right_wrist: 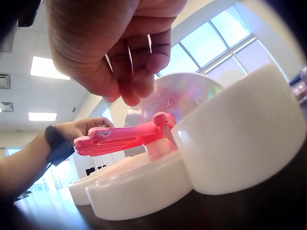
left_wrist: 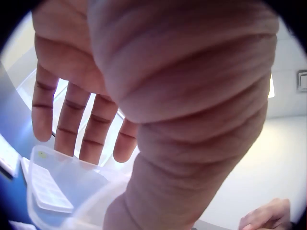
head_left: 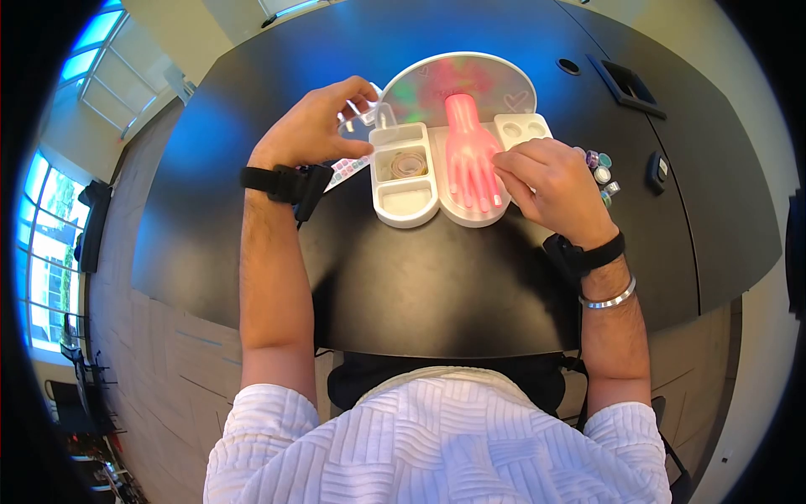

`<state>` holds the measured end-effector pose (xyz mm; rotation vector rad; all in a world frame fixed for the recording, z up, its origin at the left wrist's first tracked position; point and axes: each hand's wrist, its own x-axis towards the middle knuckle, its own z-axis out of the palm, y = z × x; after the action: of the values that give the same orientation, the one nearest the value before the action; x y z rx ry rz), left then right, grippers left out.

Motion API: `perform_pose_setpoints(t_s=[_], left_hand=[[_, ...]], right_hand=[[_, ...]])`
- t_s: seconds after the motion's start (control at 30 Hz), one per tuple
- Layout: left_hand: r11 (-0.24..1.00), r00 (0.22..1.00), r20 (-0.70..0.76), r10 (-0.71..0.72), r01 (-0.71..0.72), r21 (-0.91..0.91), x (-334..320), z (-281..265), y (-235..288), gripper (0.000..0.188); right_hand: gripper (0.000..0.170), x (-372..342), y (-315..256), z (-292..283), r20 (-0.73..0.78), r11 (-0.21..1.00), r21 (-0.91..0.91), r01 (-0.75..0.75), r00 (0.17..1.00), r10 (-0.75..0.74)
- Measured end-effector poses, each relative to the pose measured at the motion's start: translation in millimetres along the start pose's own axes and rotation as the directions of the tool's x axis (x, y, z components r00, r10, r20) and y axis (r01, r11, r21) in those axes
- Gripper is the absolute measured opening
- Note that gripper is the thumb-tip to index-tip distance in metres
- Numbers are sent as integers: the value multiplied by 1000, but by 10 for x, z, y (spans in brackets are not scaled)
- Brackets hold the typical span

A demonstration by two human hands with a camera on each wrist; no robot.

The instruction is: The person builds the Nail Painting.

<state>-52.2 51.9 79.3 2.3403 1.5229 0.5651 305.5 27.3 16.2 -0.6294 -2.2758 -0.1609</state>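
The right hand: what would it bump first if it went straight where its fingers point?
Probably the pink model hand; the right hand points toward it, though depth is unclear.

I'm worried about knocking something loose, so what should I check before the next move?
1. Pink plastic model hand supported over its white plastic base: ok.
2. Right hand clear of the model hand: ok, a gap shows in the right wrist view.
3. Left hand gripping the clear plastic piece: cannot tell.
4. Beige coiled roll inside the white plastic tray: ok.
5. Small, round, multicoloured containers all upright: cannot tell.
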Motion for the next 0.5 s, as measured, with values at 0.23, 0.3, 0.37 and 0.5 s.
perform_pose_setpoints(t_s=[0.23,0.3,0.37,0.5], left_hand=[[992,984,138,109,-118,54,78,271,192,51],[986,981,150,125,-140,92,90,310,191,48],[977,974,192,118,-148,152,105,350,162,49],[976,969,212,128,-161,147,124,407,143,47]], right_hand=[[13,9,-5,-20,0,1000,-2,0,1000,0],[14,9,-8,-24,8,1000,-7,3,1000,-3],[14,10,-8,-25,7,1000,-6,3,1000,-3],[14,13,-8,-19,-1,1000,-5,5,1000,-5]])
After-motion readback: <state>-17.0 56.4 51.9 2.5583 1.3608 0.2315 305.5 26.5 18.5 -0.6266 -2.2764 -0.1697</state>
